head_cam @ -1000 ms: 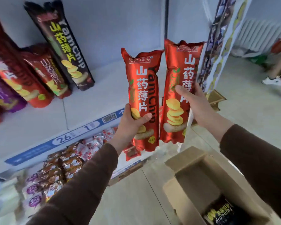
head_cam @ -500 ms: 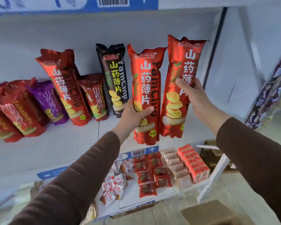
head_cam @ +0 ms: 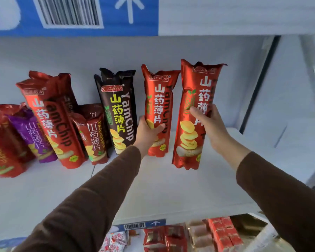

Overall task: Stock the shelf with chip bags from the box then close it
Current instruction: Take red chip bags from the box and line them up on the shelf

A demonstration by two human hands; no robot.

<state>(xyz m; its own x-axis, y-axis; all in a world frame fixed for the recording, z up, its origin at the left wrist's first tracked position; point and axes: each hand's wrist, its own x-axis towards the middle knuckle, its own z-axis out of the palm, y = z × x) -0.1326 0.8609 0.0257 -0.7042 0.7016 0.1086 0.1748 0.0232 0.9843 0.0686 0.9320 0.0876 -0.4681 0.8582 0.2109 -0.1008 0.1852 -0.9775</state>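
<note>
Each hand holds one tall red yam chip bag upright over the white shelf [head_cam: 171, 188]. My left hand [head_cam: 147, 132] grips the lower half of the left red bag [head_cam: 159, 99], whose bottom sits at the back of the shelf right beside a black chip bag [head_cam: 119, 110]. My right hand [head_cam: 210, 124] grips the middle of the right red bag [head_cam: 196, 99], which stands nearer to me with its base just at the shelf surface. The box is out of view.
More chip bags lean against the back wall at the left: a tall red one [head_cam: 51, 120], a short red one [head_cam: 93, 135], a purple one [head_cam: 32, 131]. The shelf above [head_cam: 225, 17] hangs low overhead. Small red snack packs [head_cam: 224, 233] fill the shelf below.
The view has risen from the box and floor to the shelf. Both hands have carried the two red bags forward and down onto the shelf, right of the black bag.
</note>
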